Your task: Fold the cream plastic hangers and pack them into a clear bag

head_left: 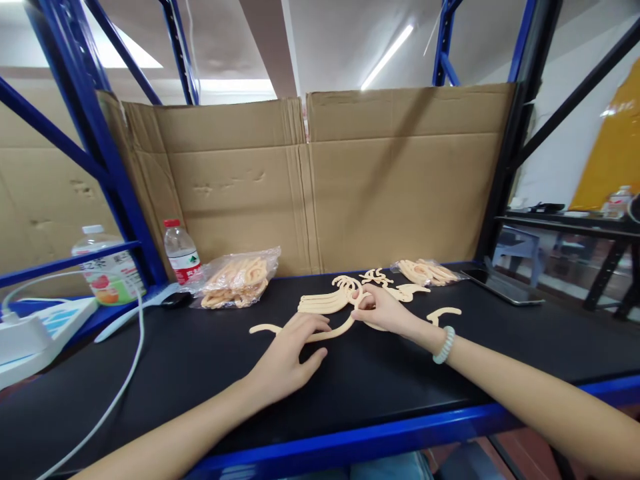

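My left hand lies flat on the black shelf top, fingertips pressing on a long curved, pale orange plastic piece. My right hand, with a pale bead bracelet on the wrist, pinches the other end of that curved piece near a small stack of similar curved pieces. More loose pieces lie just beyond my right hand, and one hooked piece rests to its right.
Two clear bags of the same parts sit at back left and back right. A water bottle, a drink bottle, a white cable, a power strip and a phone surround them. Cardboard walls the back.
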The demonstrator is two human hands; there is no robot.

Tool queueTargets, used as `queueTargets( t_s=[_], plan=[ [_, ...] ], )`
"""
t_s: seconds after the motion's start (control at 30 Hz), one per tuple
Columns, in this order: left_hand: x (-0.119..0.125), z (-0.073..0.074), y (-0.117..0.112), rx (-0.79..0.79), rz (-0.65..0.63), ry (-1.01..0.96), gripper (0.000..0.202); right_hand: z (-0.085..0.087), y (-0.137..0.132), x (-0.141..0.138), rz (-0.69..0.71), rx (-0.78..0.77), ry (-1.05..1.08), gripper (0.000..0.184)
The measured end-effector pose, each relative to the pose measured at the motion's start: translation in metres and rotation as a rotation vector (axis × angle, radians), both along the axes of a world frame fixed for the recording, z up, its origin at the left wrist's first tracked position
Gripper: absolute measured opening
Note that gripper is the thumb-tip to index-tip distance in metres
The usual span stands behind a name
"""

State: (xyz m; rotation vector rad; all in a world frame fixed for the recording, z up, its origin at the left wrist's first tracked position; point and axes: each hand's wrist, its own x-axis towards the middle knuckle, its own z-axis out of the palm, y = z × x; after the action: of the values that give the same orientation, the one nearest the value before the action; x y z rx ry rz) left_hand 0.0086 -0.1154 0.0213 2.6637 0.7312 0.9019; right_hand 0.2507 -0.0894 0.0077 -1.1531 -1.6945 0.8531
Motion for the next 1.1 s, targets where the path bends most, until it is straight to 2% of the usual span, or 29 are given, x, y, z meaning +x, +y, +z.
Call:
queueTargets(
  t_s=[0.17,0.3,0.4,0.47,0.5,0.57,0.67,0.83,1.1],
  plan=[
    [-0.001,-0.008,0.010,-0.001,0.054,0.167,0.032,-0.005,0.007,0.004,-0.017,-0.057,-0.046,0.036],
    [0.000,-0.008,0.010,-0.024,0.047,0.178,0.033,0.000,0.013,0.012,-0.102,0.004,-0.164,0.024],
    [0.000,-0.008,0.009,-0.054,0.061,0.172,0.032,0.012,0.024,0.032,-0.273,0.298,-0.350,0.010],
    [0.000,-0.008,0.009,-0.067,0.062,0.168,0.033,0.020,0.035,0.052,-0.418,0.518,-0.520,0.016],
    [0.000,-0.009,0.009,-0.071,0.060,0.162,0.033,0.023,0.041,0.063,-0.462,0.559,-0.603,0.018],
    [-0.001,-0.009,0.010,-0.075,0.051,0.148,0.034,0.023,0.053,0.082,-0.436,0.523,-0.708,0.019],
    [-0.001,-0.010,0.010,-0.077,0.051,0.153,0.035,0.015,0.066,0.098,-0.324,0.446,-0.754,0.020],
    [0.000,-0.008,0.009,-0.068,0.056,0.172,0.035,0.001,0.076,0.103,-0.168,0.400,-0.785,0.030],
    [-0.001,-0.008,0.008,-0.090,0.054,0.168,0.036,-0.006,0.081,0.106,-0.087,0.389,-0.773,0.035]
  ],
)
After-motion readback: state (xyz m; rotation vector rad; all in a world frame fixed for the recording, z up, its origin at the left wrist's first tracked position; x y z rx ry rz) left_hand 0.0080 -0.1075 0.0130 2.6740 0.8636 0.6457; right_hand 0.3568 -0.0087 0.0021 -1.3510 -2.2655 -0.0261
